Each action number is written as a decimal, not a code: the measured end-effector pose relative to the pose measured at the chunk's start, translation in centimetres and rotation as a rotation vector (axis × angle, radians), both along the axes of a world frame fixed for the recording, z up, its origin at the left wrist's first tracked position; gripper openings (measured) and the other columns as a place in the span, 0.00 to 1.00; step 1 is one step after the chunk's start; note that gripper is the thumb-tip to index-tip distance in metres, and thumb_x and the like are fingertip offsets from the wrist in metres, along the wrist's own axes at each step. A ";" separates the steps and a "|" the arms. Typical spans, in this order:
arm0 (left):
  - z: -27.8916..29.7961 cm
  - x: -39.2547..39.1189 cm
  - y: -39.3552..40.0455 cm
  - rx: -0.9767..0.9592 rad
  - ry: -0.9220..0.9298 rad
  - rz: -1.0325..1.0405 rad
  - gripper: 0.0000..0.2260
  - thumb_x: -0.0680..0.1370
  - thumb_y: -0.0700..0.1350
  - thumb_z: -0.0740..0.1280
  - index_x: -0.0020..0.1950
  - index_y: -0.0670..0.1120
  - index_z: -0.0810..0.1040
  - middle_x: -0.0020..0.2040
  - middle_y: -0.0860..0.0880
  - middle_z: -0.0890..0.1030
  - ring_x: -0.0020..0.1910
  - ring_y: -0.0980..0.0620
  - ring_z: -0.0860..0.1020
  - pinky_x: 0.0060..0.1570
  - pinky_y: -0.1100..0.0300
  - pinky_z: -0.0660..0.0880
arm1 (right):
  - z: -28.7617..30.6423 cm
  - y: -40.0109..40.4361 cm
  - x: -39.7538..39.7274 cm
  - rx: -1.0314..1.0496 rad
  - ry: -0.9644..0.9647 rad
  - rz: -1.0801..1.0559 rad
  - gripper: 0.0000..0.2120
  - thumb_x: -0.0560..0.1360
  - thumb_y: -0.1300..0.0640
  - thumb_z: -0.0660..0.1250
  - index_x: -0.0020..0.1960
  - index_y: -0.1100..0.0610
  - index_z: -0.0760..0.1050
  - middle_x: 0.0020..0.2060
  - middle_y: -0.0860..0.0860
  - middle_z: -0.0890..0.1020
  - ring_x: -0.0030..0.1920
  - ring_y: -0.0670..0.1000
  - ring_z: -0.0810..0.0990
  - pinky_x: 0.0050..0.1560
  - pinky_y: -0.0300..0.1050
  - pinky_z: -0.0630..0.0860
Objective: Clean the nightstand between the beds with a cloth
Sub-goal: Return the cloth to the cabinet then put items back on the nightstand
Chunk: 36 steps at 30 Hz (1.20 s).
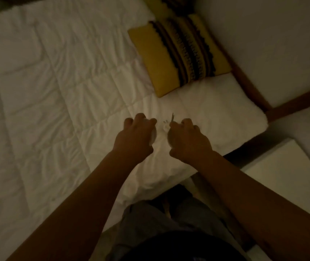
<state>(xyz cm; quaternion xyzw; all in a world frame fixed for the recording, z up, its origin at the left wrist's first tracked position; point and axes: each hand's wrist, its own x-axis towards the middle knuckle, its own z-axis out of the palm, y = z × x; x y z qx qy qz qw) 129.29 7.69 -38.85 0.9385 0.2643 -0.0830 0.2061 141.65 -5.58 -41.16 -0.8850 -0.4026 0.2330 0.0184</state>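
Keys (171,119) pinched in the right hand (189,140) and something pale under the left hand's (135,136) curled fingers could slip into the duvet (56,91) beneath them.

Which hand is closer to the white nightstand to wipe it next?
Probably the right hand. It is on the same side as the white nightstand, while the left hand is farther over the bed. Both hands grip small things too dim to name.

— What's in those hands, can you tell?
— Left hand (135,136) curls round something small and white; right hand (188,140) pinches a thin dark stick. Too dim to name either.
— Where?
— Over the white quilt (56,87), near the yellow striped cushion (178,53). White nightstand (286,172) at the right.
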 end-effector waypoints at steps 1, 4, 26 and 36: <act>1.3 0.7 -0.5 0.008 -0.022 -0.051 0.33 0.67 0.45 0.74 0.68 0.56 0.63 0.65 0.48 0.65 0.62 0.42 0.67 0.43 0.50 0.76 | 1.1 -1.0 0.2 0.002 -0.024 -0.034 0.40 0.63 0.46 0.74 0.69 0.47 0.58 0.63 0.54 0.64 0.57 0.59 0.71 0.49 0.53 0.74; 4.4 3.1 -2.5 0.023 -0.046 -0.195 0.33 0.68 0.46 0.74 0.69 0.56 0.63 0.66 0.48 0.65 0.62 0.42 0.66 0.43 0.49 0.75 | 3.9 -4.8 1.2 -0.006 -0.043 -0.168 0.42 0.63 0.44 0.74 0.70 0.46 0.56 0.64 0.54 0.62 0.59 0.59 0.70 0.51 0.54 0.74; 9.5 19.4 -34.2 0.093 -0.093 -0.900 0.35 0.68 0.53 0.74 0.70 0.58 0.61 0.67 0.49 0.62 0.63 0.44 0.65 0.54 0.49 0.74 | 10.3 -40.7 4.5 0.050 -0.191 -0.866 0.41 0.61 0.42 0.74 0.69 0.43 0.58 0.63 0.51 0.66 0.57 0.57 0.73 0.42 0.50 0.74; 6.5 24.3 -43.2 0.039 -0.069 -0.987 0.36 0.67 0.53 0.75 0.70 0.59 0.60 0.69 0.50 0.62 0.64 0.45 0.65 0.55 0.49 0.74 | 8.0 -49.8 7.1 0.064 -0.158 -0.989 0.44 0.61 0.41 0.75 0.70 0.44 0.56 0.65 0.51 0.66 0.58 0.55 0.72 0.48 0.49 0.77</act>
